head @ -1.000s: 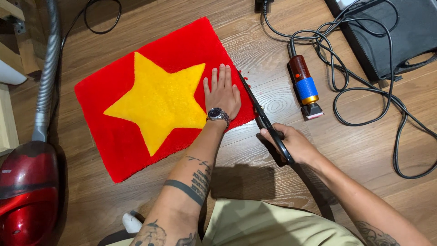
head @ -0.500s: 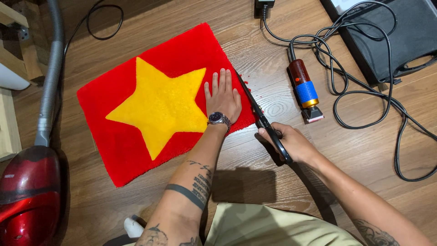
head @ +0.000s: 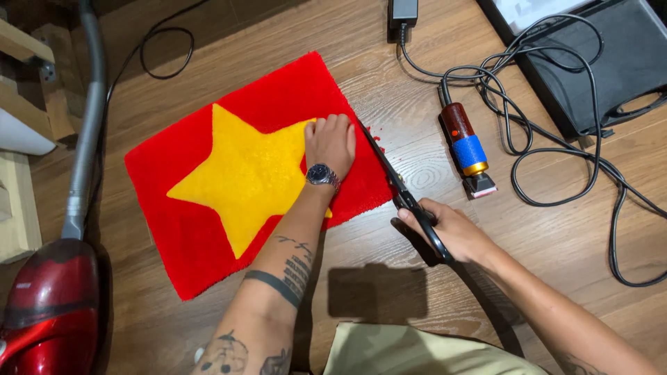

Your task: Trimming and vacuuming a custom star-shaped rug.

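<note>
while left hand [head: 332,142] presses flat on the rug [head: 208,229], right hand [head: 445,229] fingers grip scissors [head: 389,177].

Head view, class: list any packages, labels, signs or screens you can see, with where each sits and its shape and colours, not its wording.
Label on the red vacuum cleaner: a small pale strip on the body's left side, bottom left corner; too small to read.
Flat black case: top right on the wood floor, rectangular, cable lying over it; whether it is a package or a device is unclear.
No signs or screens show.
</note>
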